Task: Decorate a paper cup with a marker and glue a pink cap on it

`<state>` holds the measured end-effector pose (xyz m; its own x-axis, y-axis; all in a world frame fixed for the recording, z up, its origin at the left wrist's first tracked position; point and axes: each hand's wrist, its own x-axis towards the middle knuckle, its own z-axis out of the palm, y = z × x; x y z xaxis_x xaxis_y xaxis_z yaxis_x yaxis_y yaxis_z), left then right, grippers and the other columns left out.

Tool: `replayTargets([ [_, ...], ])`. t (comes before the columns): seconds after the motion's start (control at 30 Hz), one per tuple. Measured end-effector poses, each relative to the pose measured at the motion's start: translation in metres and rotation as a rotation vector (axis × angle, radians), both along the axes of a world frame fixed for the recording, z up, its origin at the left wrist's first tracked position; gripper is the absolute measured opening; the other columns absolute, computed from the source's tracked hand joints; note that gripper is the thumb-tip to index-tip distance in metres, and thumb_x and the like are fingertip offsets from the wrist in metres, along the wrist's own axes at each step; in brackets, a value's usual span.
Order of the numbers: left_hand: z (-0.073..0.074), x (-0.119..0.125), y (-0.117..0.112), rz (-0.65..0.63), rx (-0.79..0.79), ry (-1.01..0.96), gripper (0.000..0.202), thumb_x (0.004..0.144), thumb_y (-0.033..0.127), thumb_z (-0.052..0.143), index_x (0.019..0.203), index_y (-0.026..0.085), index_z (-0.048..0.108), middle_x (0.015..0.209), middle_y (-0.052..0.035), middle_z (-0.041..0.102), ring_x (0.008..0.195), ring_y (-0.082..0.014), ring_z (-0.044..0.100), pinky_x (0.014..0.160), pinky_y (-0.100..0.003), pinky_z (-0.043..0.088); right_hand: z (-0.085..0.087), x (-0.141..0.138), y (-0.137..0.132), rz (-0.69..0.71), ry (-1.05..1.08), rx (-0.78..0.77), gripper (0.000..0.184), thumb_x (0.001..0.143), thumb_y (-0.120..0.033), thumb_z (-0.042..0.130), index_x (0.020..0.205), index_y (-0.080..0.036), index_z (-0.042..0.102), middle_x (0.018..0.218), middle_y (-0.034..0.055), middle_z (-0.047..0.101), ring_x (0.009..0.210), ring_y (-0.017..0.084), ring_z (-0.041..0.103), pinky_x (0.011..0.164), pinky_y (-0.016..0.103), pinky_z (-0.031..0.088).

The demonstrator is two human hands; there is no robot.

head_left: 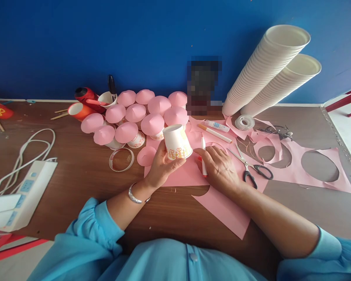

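An upside-down white paper cup [177, 141] with an orange flower pattern near its rim is gripped by the fingers of my left hand [160, 166], which wears a silver bracelet. My right hand [221, 167] rests over pink paper [175, 177], closed around a white marker pen [204, 158] with red at its lower end. Another bit of red shows beside the fingers; I cannot tell whether it is a cap. The pen is a short way right of the cup, apart from it. Several cups topped with pink paper cones [152, 124] stand behind my left hand.
Scissors [250, 166] lie right of my right hand. Beyond are a glue bottle [217, 125], a tape roll [245, 122] and cut pink scraps [318, 164]. Two tall cup stacks [261, 66] lean against the blue wall. A power strip [29, 195] with cables lies left.
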<state>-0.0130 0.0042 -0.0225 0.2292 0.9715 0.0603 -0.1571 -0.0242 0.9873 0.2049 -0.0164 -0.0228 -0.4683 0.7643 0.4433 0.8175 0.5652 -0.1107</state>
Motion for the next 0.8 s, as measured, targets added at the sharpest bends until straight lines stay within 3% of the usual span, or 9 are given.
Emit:
replayTargets([
  [0.17, 0.003, 0.001, 0.000, -0.035, -0.080, -0.025, 0.067, 0.075, 0.046, 0.087, 0.130, 0.023, 0.056, 0.122, -0.0084, 0.067, 0.110, -0.0249, 0.063, 0.097, -0.040, 0.054, 0.016, 0.003, -0.006, 0.055, 0.371, 0.017, 0.042, 0.100, -0.015, 0.053, 0.141, -0.022, 0.055, 0.089, 0.0049, 0.060, 0.075, 0.020, 0.057, 0.067, 0.034, 0.049],
  [0.3, 0.007, 0.001, -0.002, -0.072, -0.136, 0.006, 0.069, 0.073, 0.042, 0.089, 0.131, 0.023, 0.057, 0.121, -0.0085, 0.067, 0.112, -0.0265, 0.063, 0.095, -0.040, 0.055, 0.035, 0.001, -0.017, 0.167, 0.622, 0.043, 0.039, 0.106, -0.033, 0.049, 0.143, -0.023, 0.058, 0.090, 0.0063, 0.058, 0.077, 0.020, 0.061, 0.066, 0.036, 0.055],
  [0.4, 0.010, 0.002, -0.003, -0.101, -0.175, -0.016, 0.072, 0.071, 0.041, 0.091, 0.131, 0.023, 0.057, 0.120, -0.0092, 0.067, 0.111, -0.0274, 0.063, 0.092, -0.039, 0.055, 0.044, -0.002, -0.024, 0.249, 0.622, 0.036, 0.042, 0.107, -0.039, 0.045, 0.140, -0.019, 0.061, 0.091, 0.0086, 0.064, 0.078, 0.022, 0.066, 0.065, 0.037, 0.059],
  [0.5, 0.010, 0.003, -0.003, -0.143, -0.211, -0.058, 0.067, 0.071, 0.039, 0.092, 0.127, 0.022, 0.059, 0.114, -0.0078, 0.068, 0.106, -0.0253, 0.063, 0.088, -0.036, 0.055, 0.047, -0.005, -0.026, 0.308, 0.600, -0.024, 0.039, 0.105, -0.032, 0.050, 0.140, -0.017, 0.056, 0.090, 0.0083, 0.070, 0.079, 0.023, 0.071, 0.067, 0.037, 0.062],
  [0.63, 0.010, 0.003, -0.003, -0.167, -0.272, -0.070, 0.059, 0.072, 0.036, 0.091, 0.121, 0.021, 0.061, 0.109, -0.0068, 0.068, 0.102, -0.0240, 0.064, 0.088, -0.037, 0.055, 0.043, -0.007, -0.026, 0.335, 0.630, -0.040, 0.037, 0.097, -0.021, 0.058, 0.134, -0.018, 0.054, 0.089, 0.0073, 0.070, 0.078, 0.023, 0.073, 0.062, 0.035, 0.062],
  [0.8, 0.014, 0.004, -0.002, -0.157, -0.296, -0.125, 0.058, 0.068, 0.030, 0.093, 0.116, 0.021, 0.062, 0.099, -0.0031, 0.067, 0.092, -0.0196, 0.063, 0.080, -0.032, 0.054, 0.034, -0.008, -0.026, 0.344, 0.616, -0.015, 0.032, 0.096, -0.019, 0.057, 0.128, -0.017, 0.055, 0.089, 0.0084, 0.069, 0.078, 0.022, 0.072, 0.063, 0.034, 0.062],
])
